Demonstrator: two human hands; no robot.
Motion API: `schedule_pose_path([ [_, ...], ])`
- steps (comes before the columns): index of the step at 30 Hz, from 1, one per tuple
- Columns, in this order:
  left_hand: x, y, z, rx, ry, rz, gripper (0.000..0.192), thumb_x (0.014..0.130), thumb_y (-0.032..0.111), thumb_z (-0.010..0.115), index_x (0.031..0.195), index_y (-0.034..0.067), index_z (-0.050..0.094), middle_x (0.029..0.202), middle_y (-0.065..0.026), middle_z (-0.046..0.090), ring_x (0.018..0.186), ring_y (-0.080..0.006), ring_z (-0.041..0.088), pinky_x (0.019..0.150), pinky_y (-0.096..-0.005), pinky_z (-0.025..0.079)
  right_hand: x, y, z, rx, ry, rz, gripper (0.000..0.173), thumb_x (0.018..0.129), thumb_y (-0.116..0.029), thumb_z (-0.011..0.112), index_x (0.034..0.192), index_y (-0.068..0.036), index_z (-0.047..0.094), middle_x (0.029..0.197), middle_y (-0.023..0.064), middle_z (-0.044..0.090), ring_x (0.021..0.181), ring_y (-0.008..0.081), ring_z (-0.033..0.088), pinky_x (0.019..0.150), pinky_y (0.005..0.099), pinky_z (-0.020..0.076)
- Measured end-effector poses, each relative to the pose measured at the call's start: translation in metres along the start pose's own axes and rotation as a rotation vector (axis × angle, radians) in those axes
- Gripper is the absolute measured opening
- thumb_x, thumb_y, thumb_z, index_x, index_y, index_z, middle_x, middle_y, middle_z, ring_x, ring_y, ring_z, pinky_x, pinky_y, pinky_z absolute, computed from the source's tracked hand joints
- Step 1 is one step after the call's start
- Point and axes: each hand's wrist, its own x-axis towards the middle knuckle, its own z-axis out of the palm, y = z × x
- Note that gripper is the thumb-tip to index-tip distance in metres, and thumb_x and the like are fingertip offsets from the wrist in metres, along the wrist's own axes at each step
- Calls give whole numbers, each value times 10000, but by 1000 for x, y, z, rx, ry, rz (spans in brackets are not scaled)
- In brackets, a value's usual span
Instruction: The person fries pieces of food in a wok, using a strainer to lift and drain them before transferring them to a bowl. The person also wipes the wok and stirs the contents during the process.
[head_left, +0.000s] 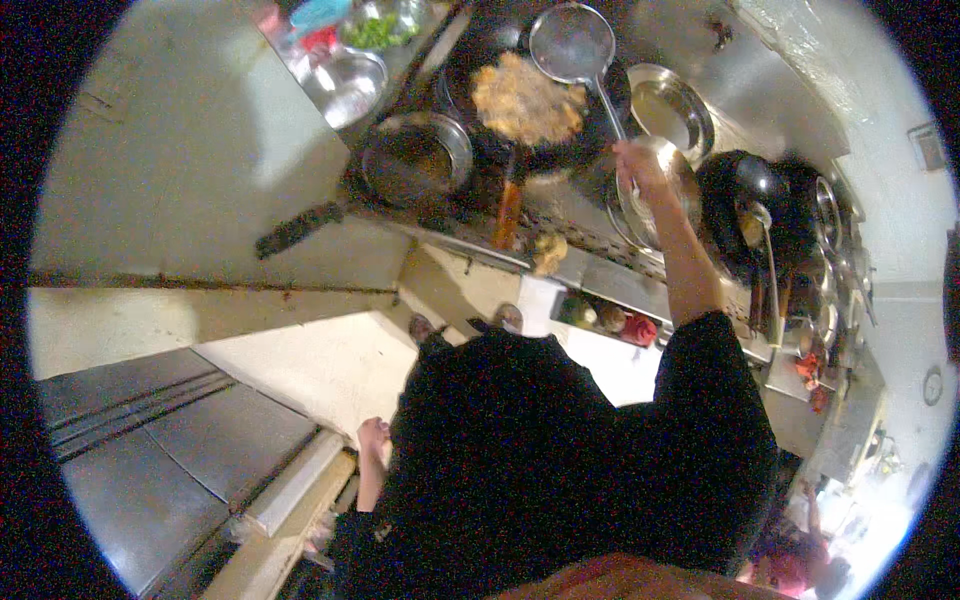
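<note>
The handle of a round metal skimmer (571, 43) is held in my right hand (637, 169); its wide head lies over the back right part of a dark wok (469, 124). A mass of golden-brown frying food (525, 97) fills the middle of that wok, whose wooden handle (508, 210) points towards me. Down at my left side, away from the stove, hangs my left hand (373, 436), its fingers curled; whether anything is in it cannot be told. A metal pan of dark liquid (416, 161) sits left of the wok.
Steel bowls (349, 86) and chopped greens (379, 31) stand at the back left. A pot of pale liquid (664, 112) is right of the wok. Farther right, a ladle (772, 277) rests in a second wok (727, 180). A black handle (300, 229) juts out left. Another person (795, 562) is at lower right.
</note>
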Motion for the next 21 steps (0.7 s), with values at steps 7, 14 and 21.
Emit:
schedule_pose_path([
  [7, 62, 25, -37, -62, 104, 84, 179, 796, 239, 484, 720, 84, 532, 618, -115, 543, 513, -258, 507, 472, -373, 421, -60, 14, 24, 270, 199, 144, 247, 869, -305, 551, 843, -60, 557, 581, -27, 426, 400, 54, 367, 337, 220, 268],
  [14, 89, -6, -43, 56, -53, 91, 200, 782, 249, 487, 723, 71, 557, 651, -144, 575, 562, -296, 541, 521, -404, 444, -81, 23, 62, -462, 568, 229, 350, 802, -311, 553, 926, 16, 545, 846, 251, 605, 835, 417, 580, 737, 478, 464],
  [21, 99, -15, -62, 131, -102, 81, 212, 786, 257, 480, 732, 72, 567, 680, -148, 585, 607, -308, 553, 553, -419, 447, -92, 14, 98, -433, 594, 189, 333, 829, -284, 525, 836, 49, 529, 814, 295, 586, 834, 447, 567, 747, 488, 458],
])
